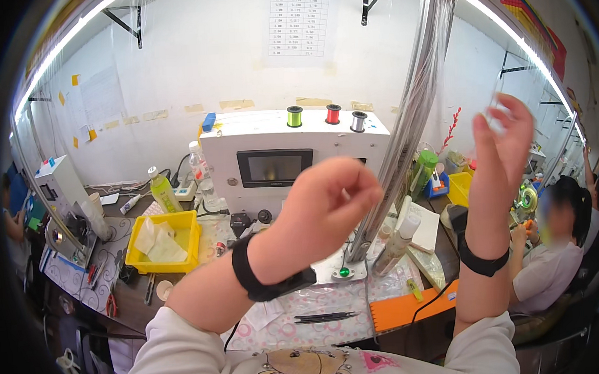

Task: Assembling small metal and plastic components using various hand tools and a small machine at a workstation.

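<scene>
My left hand point(327, 206) is raised in front of me with its fingers pinched on a tiny white piece, possibly the end of a thin thread. My right hand point(505, 141) is lifted higher at the right, fingertips pinched on something small and clear; a thread between the hands is too fine to make out. Both wrists wear black bands. Below the hands lie black tweezers point(325, 317) on the patterned table cover. A bundle of clear strands point(413, 108) hangs down to a metal base with a green button point(344, 272).
A white machine point(291, 154) with a dark screen carries green, red and silver thread spools. A yellow bin point(165, 243) with white bags sits left, bottles behind it. An orange sheet point(411, 306) lies at the table's front. Another person point(556, 249) sits at the right.
</scene>
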`<state>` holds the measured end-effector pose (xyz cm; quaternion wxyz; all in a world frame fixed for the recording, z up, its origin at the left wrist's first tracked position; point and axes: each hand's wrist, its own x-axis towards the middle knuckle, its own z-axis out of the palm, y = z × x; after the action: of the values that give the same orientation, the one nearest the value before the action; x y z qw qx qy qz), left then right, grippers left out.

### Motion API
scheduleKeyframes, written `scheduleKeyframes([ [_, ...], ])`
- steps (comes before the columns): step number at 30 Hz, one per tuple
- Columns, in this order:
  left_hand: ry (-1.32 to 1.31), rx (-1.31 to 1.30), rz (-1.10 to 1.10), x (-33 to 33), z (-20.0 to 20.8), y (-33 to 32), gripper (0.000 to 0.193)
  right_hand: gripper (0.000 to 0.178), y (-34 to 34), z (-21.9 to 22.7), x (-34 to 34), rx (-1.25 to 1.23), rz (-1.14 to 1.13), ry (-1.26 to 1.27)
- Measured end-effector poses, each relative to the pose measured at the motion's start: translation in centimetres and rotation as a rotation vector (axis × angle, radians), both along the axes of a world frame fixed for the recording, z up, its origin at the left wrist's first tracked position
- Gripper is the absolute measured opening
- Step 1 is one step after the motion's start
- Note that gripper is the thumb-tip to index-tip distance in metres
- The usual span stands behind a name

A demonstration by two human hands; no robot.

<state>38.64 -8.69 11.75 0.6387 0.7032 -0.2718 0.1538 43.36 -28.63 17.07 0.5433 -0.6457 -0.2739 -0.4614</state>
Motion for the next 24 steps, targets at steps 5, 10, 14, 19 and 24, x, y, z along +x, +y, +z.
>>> scheduleKeyframes([
  [5,-0.541,0.595,-0.262,-6.9,-4.4,1.4,0.005,0.034,-0.3,-2.6,-6.5,-0.940,-0.410,-0.908],
  [10,-0.328,0.371,-1.106,-14.1,-4.0,4.0,0.015,0.037,0.1,-5.3,-11.8,-1.273,-0.025,-0.544],
  [14,-0.277,0.078,-1.326,-14.8,-3.9,5.0,0.016,0.035,0.7,-10.5,-13.6,-1.182,0.557,0.085],
  [19,-0.299,-0.017,-1.468,-15.9,-4.1,6.3,0.013,0.044,0.6,-18.0,-11.7,-1.027,0.715,0.525],
  [24,-0.378,-0.137,-1.567,-18.1,-4.6,10.1,0.020,0.051,-4.3,-21.5,-13.5,-1.066,0.413,1.033],
])
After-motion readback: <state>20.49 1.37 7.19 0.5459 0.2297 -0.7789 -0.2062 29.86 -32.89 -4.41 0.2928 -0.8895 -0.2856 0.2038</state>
